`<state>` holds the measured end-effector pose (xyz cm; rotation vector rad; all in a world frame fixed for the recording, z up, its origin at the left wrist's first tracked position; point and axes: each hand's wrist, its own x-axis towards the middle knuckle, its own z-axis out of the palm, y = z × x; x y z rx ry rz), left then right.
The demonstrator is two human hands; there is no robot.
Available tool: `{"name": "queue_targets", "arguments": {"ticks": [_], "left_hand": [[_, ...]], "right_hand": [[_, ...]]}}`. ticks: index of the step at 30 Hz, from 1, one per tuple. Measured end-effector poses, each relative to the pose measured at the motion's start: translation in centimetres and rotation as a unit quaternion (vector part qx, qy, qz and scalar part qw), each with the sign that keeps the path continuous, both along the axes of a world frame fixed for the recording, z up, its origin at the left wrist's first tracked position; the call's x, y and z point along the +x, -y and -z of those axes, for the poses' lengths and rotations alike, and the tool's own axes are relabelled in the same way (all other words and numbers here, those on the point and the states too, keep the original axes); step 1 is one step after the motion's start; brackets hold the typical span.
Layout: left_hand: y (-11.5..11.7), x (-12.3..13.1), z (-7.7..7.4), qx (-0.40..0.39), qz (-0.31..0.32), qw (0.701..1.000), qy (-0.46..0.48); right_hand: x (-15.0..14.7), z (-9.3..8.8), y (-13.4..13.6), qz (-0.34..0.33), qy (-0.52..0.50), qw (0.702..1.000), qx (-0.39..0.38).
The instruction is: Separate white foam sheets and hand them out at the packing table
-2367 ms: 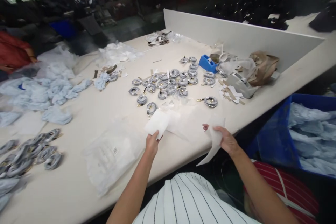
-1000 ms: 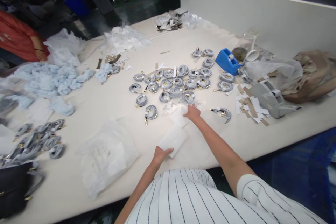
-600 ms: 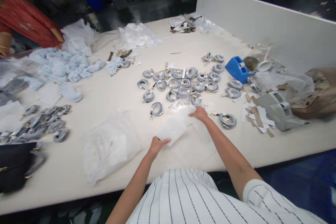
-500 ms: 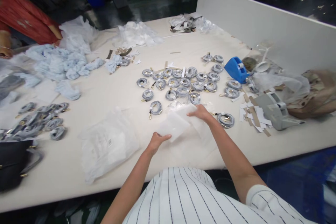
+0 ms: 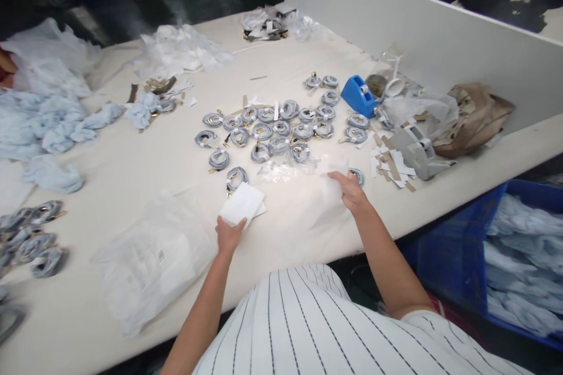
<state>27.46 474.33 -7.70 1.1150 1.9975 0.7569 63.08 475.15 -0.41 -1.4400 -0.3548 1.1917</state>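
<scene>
My left hand (image 5: pixel 229 233) pinches a flat stack of white sheets (image 5: pixel 243 204) by its near edge, low over the table. Apart from it, on the right, my right hand (image 5: pixel 347 186) is closed on a thin, translucent white sheet (image 5: pixel 332 190), which hangs blurred from the fingers. Several coiled grey straps (image 5: pixel 280 128) with gold clasps and white bands lie beyond my hands. One coiled strap (image 5: pixel 237 178) is just behind the white stack, partly covered by it. Clear plastic film (image 5: pixel 281 171) lies between the coils and my hands.
A large plastic bag (image 5: pixel 153 258) lies left of my left hand. More coils (image 5: pixel 37 240) are at far left, near light-blue cloth (image 5: pixel 39 123). On the right stand a blue tape dispenser (image 5: pixel 358 96), a grey dispenser (image 5: pixel 417 152) and paper strips (image 5: pixel 391 164). A white partition (image 5: pixel 417 29) borders the table.
My hands have moved apart. The left carried the white stack leftward, while the right drew the thin sheet away to the right. The view has turned right.
</scene>
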Motion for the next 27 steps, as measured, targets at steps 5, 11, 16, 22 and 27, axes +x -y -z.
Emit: {"name": "queue_targets", "arguments": {"ticks": [5,11,16,22,27], "left_hand": [[0.9,4.2,-4.6,0.104,0.168,0.98,0.001],[2.4,13.6,-7.3,-0.118,0.523,0.806,0.249],[3.2,15.3,-4.6,-0.153,0.474,0.832,0.245],[1.9,14.2,-1.5,-0.171,0.48,0.842,0.176],[2.4,14.7,-0.4,-0.111,0.451,0.885,-0.029]], "right_hand": [[0.0,1.0,5.2,0.09,-0.072,0.991,-0.062],[-2.1,1.2,5.7,0.119,-0.197,0.973,-0.015],[0.4,2.3,6.9,0.151,-0.113,0.98,0.06],[2.7,5.9,10.9,0.063,-0.021,0.997,-0.046],[1.0,9.2,13.1,0.104,0.084,0.98,-0.15]]}}
